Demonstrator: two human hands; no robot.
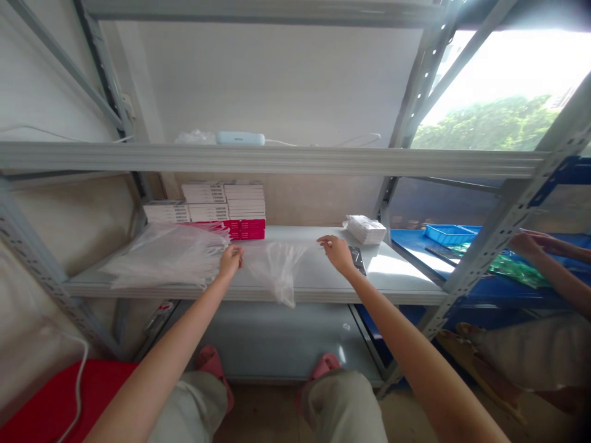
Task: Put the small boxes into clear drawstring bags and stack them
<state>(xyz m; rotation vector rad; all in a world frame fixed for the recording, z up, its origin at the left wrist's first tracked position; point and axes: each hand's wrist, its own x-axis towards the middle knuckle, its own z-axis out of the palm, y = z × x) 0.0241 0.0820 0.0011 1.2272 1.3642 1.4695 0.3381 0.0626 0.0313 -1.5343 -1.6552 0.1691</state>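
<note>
"Starting with the left hand point(231, 259): what is the state of its fingers?"

"Pinched together on the left end of a clear plastic bag point(282, 271); the bag spreads to their right, and its lower part crosses the near edge of the shelf point(332, 292)."

"And the right hand point(337, 253)?"

"Fingers bent, at the bag's right end; whether they grip the film, I cannot tell."

"Surroundings?"

"To the left, a pile of clear bags point(161, 255); behind it, stacked white boxes point(207, 200), with red boxes point(249, 229) under the right-hand ones; beside the right wrist, a dark flat object point(357, 260); beyond that, a wrapped white packet point(364, 229)."

"Further right?"

"A co-worker's hand point(529, 243), near a blue tray point(443, 234) and green material point(514, 269)."
</note>
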